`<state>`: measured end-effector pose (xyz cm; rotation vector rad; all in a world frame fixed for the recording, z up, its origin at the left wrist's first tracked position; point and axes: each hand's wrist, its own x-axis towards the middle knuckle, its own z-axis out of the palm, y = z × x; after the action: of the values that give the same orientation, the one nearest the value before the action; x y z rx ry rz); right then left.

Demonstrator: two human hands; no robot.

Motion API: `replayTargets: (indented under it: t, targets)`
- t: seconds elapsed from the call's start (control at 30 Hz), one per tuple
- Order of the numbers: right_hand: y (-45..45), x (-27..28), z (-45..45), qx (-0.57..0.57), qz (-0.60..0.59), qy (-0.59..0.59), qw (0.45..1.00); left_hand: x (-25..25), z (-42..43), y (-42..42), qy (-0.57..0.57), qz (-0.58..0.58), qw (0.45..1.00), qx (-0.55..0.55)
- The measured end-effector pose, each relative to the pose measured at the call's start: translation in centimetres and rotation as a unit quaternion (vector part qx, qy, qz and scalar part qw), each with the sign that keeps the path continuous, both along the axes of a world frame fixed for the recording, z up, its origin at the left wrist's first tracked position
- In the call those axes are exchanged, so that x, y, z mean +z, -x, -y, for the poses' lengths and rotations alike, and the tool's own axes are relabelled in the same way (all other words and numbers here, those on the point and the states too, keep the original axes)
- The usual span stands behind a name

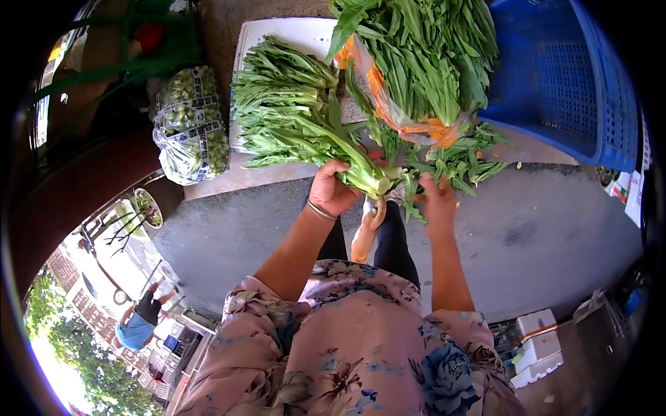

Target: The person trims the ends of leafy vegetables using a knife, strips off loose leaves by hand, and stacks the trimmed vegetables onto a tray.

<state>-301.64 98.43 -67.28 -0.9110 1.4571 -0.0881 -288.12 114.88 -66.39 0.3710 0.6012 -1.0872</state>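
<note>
My left hand point(335, 188) is wrapped round a head of long-leaf lettuce point(361, 173), its pale cut stem end pointing toward my right hand. Its leaves stretch back to the upper left, over a pile of similar lettuce point(277, 90) on a white foam tray point(277, 28). My right hand point(438, 204) is just right of the stem, fingers curled in, with a thin green leaf point(413, 197) at the thumb; the exact grip is partly hidden. Loose leaves point(465, 159) lie beyond it. More lettuce point(430, 62) fills an orange-and-clear plastic bag point(378, 80).
A blue crate point(569, 83) stands at the right. At the left are a bag of green vegetables point(192, 125) and a pot point(149, 208). A tan shape point(364, 232) shows between my legs. White boxes point(538, 343) are behind right; another person point(142, 322) is far left.
</note>
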Motion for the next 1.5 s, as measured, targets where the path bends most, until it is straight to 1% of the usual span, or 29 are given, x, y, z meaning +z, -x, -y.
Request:
replayTargets:
  t: [0.03,0.07,0.1,0.17,0.2,0.33,0.37,0.47,0.53,0.57,0.63,0.7,0.73,0.77,0.83,0.87,0.9,0.97,1.0,1.07,1.1,1.13,1.17,1.2,1.23,1.3,1.37,1.43,1.5]
  targets:
    - [-1.0,0.9,-1.5,0.083,0.059,-0.005,0.995,-0.2,-0.2,-0.2,0.002,0.007,1.0,-0.001]
    - [-1.3,0.9,-2.6,0.138,0.121,0.078,0.98,-0.4,-0.2,-0.2,-0.018,0.008,1.0,0.002]
    - [-2.0,1.3,-3.5,0.19,0.185,0.161,0.951,-0.8,-0.4,-0.1,-0.038,0.01,0.999,0.006]
    - [-3.1,2.9,-3.6,0.322,0.257,0.26,0.873,-0.8,-0.1,-0.1,-0.058,0.005,0.998,-0.008]
    - [-3.2,3.2,-3.3,0.4,0.233,0.27,0.845,-0.9,0.3,-0.1,-0.081,0.004,0.997,-0.013]
    - [-2.5,2.4,-1.9,0.408,0.17,0.271,0.855,-0.2,1.5,0.4,-0.106,0.025,0.991,-0.072]
    - [-2.6,3.1,-1.5,0.394,0.19,0.254,0.863,0.4,1.9,0.4,-0.11,0.033,0.99,-0.081]
    - [-2.2,3.1,-0.7,0.404,0.179,0.315,0.84,1.6,3.1,0.5,-0.132,0.069,0.984,-0.098]
    - [-2.1,3.1,-0.5,0.188,0.185,0.15,0.953,-0.3,2.7,1.8,-0.124,0.066,0.987,-0.083]
    - [-1.9,3.1,0.0,0.186,0.185,0.153,0.953,-0.9,2.7,2.2,-0.119,0.062,0.989,-0.068]
    - [-1.3,3.3,1.0,0.043,0.171,0.032,0.984,-2.0,2.9,3.0,-0.107,0.068,0.99,-0.063]
    - [-0.9,3.2,1.3,0.018,0.147,0.045,0.988,-3.1,2.8,4.5,-0.105,0.033,0.992,-0.063]
    - [-0.6,3.3,1.5,0.007,0.145,0.039,0.989,-4.0,2.8,5.3,-0.146,0.007,0.988,-0.056]
    - [-0.2,3.4,1.7,-0.005,0.141,0.031,0.989,-5.2,2.8,6.1,-0.144,0.007,0.988,-0.059]
    - [1.1,3.0,2.2,0.002,0.153,0.025,0.988,-6.7,2.6,7.6,-0.357,-0.054,0.91,-0.205]
    - [1.8,2.6,2.4,0.014,0.163,0.008,0.987,-5.3,3.5,7.6,-0.389,-0.065,0.886,-0.244]
    - [2.0,2.4,2.7,0.026,0.176,-0.008,0.984,-4.3,4.1,7.4,-0.388,-0.065,0.886,-0.246]
    - [2.4,2.4,2.8,0.027,0.187,-0.022,0.982,-2.5,4.8,7.1,-0.172,-0.046,0.978,-0.107]
    - [2.6,2.4,2.7,0.03,0.2,-0.039,0.979,-1.7,5.1,7.1,-0.176,-0.049,0.977,-0.105]
    - [2.8,2.5,2.6,0.061,0.177,-0.064,0.98,-1.0,6.3,6.1,0.061,0.01,0.996,-0.059]
    - [2.8,2.6,2.4,0.093,0.154,-0.088,0.98,-2.0,6.2,5.8,0.058,0.058,0.993,-0.09]
    - [2.5,2.8,2.3,0.134,0.105,-0.06,0.983,-2.7,6.0,6.0,0.036,0.066,0.994,-0.083]
    - [2.7,2.1,2.3,0.149,0.118,-0.071,0.979,-2.6,5.9,5.9,0.013,0.075,0.994,-0.075]
    - [3.3,0.9,2.3,0.244,0.112,0.05,0.962,-3.5,5.6,6.2,-0.017,0.057,0.996,-0.065]
    - [3.5,0.3,2.0,0.328,0.103,0.174,0.923,-3.0,5.4,6.0,-0.038,0.059,0.995,-0.07]
    - [3.4,0.6,1.4,0.391,0.115,0.268,0.873,-2.7,4.8,6.0,-0.086,0.054,0.991,-0.081]
    - [3.0,0.3,0.8,0.389,0.13,0.254,0.876,-2.8,4.3,5.8,-0.113,0.045,0.989,-0.08]
    - [2.4,0.3,-0.2,0.423,0.103,0.303,0.848,-3.1,3.9,5.8,-0.178,0.046,0.981,-0.059]
    - [1.5,0.1,-0.9,0.435,0.08,0.34,0.83,-2.9,3.4,5.6,-0.192,0.053,0.979,-0.049]
